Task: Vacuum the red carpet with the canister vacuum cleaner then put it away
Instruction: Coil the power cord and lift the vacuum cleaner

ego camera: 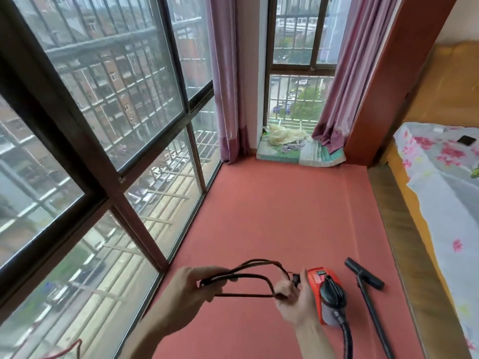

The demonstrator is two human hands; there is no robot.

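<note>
The red carpet [285,208] covers the floor of a window bay. On it at the lower right sits the small orange and black canister vacuum cleaner [327,291], with its black hose running off the bottom edge. Its black wand and floor nozzle [364,277] lie on the carpet to the right. Looped between my hands is the black power cord [248,278]. My left hand [199,283] grips one end of the loops. My right hand [295,301] pinches the other end, with the plug just above its fingers.
Tall barred windows [103,125] run along the left side. Purple curtains [228,81] hang at the far corner, above a pile of cloth and mats [298,149]. A wooden step and a bed with a floral sheet [445,193] border the right.
</note>
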